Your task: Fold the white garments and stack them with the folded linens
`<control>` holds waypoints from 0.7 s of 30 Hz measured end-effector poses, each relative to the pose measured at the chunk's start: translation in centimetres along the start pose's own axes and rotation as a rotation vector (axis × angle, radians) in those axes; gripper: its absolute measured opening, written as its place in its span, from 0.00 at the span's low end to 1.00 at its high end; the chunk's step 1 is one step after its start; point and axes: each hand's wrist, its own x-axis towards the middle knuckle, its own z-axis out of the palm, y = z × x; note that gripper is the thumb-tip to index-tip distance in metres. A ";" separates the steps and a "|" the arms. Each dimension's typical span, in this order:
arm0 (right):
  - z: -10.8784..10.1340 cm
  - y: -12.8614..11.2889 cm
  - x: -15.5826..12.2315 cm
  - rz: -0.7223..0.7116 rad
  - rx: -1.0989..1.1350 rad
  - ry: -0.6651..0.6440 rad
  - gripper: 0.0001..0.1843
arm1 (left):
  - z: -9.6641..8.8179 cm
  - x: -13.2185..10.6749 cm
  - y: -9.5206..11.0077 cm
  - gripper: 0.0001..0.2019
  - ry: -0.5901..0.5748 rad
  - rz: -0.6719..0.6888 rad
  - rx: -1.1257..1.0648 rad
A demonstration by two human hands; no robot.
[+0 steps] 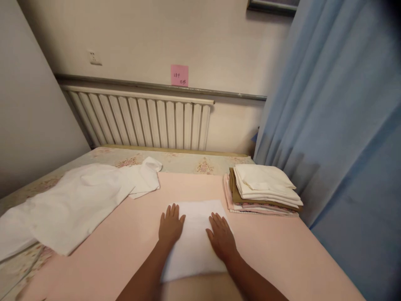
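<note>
Nearest the viewer, the left forearm (pixel 145 267) and the right forearm (pixel 252 278) reached inward from the lower edge. The left hand (pixel 171 224) lay palm down across the left edge of a white cloth (pixel 196 242), its fingers open and extended, the thumb apart. The right hand (pixel 222 237) lay likewise at the cloth's right edge, its fingers open and stretched forward. The cloth, flat and roughly rectangular, rested between and beneath the hands on a pink sheet (pixel 125 255), near the middle of the bed.

To the left, a loose white heap of fabric (pixel 81 196) lay partly on the pink sheet and partly on a flowered cover (pixel 204 166). To the right stood a folded pile (pixel 266 188), white on top, with a brown layer (pixel 235 194) below and pink layers at the base. A blue curtain (pixel 332 146) hung beside it. Behind the bed were a radiator (pixel 147 119), a pipe (pixel 232 93), a pink note (pixel 179 75) with handwriting, and a wall socket (pixel 93 57)
</note>
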 end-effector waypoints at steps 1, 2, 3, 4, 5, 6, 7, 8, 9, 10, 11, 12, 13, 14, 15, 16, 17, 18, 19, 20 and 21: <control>0.0 0.0 0.0 0.002 -0.002 -0.003 0.23 | 0.0 0.2 -0.2 0.31 -0.003 -0.008 -0.003; -0.1 0.0 0.0 0.005 -0.004 -0.006 0.23 | 0.0 0.4 -0.3 0.31 -0.004 -0.015 -0.007; -0.1 0.0 0.1 0.011 -0.007 -0.011 0.23 | 0.1 0.5 -0.5 0.31 -0.004 -0.024 -0.010; -0.2 -0.1 0.1 0.015 -0.010 -0.017 0.23 | 0.1 0.6 -0.6 0.31 -0.005 -0.037 -0.013; -0.2 -0.1 0.1 0.017 -0.012 -0.023 0.23 | 0.2 0.6 -0.8 0.31 -0.008 -0.050 -0.016; -0.2 -0.1 0.1 0.018 -0.014 -0.029 0.23 | 0.2 0.5 -0.9 0.31 -0.010 -0.063 -0.018; -0.2 -0.1 0.1 0.017 -0.014 -0.033 0.23 | 0.1 0.3 -1.0 0.31 -0.012 -0.075 -0.018; -0.3 -0.1 0.1 0.016 -0.014 -0.036 0.23 | 0.0 0.1 -1.0 0.31 -0.012 -0.088 -0.016; -0.3 -0.1 0.1 0.015 -0.013 -0.038 0.23 | -0.2 -0.2 -0.9 0.30 -0.009 -0.102 -0.010; -0.3 -0.1 0.1 0.016 -0.013 -0.037 0.23 | -0.5 -0.6 -0.8 0.30 -0.006 -0.115 0.000; -0.3 -0.1 0.1 0.019 -0.013 -0.035 0.22 | -0.8 -1.1 -0.5 0.29 -0.001 -0.118 0.015; -0.3 -0.1 0.1 0.022 -0.014 -0.033 0.22 | -1.2 -1.7 -0.1 0.28 0.004 -0.106 0.031; -0.3 -0.1 0.1 0.024 -0.017 -0.030 0.22 | -1.6 -2.3 0.5 0.28 0.011 -0.080 0.046; -0.4 -0.2 0.1 0.025 -0.020 -0.028 0.22 | -2.0 -3.0 1.1 0.27 0.019 -0.045 0.056; -0.5 -0.2 0.1 0.024 -0.023 -0.027 0.22 | -2.3 -3.7 1.7 0.27 0.021 -0.006 0.059; -0.6 -0.2 0.1 0.023 -0.027 -0.028 0.22 | -2.4 -4.5 2.4 0.27 0.015 0.024 0.053; -0.7 -0.2 0.1 0.022 -0.030 -0.031 0.22 | -2.5 -5.2 2.9 0.26 0.001 0.039 0.042; -0.8 -0.3 0.1 0.022 -0.031 -0.035 0.22 | -2.5 -5.9 3.3 0.26 -0.013 0.044 0.030; -0.9 -0.3 0.0 0.023 -0.031 -0.038 0.22 | -2.4 -6.6 3.6 0.26 -0.025 0.046 0.021; -0.9 -0.3 0.0 0.025 -0.030 -0.039 0.22 | -2.1 -7.2 3.6 0.27 -0.029 0.050 0.014; -0.9 -0.4 0.0 0.026 -0.027 -0.037 0.22 | -1.9 -7.7 3.5 0.27 -0.024 0.058 0.012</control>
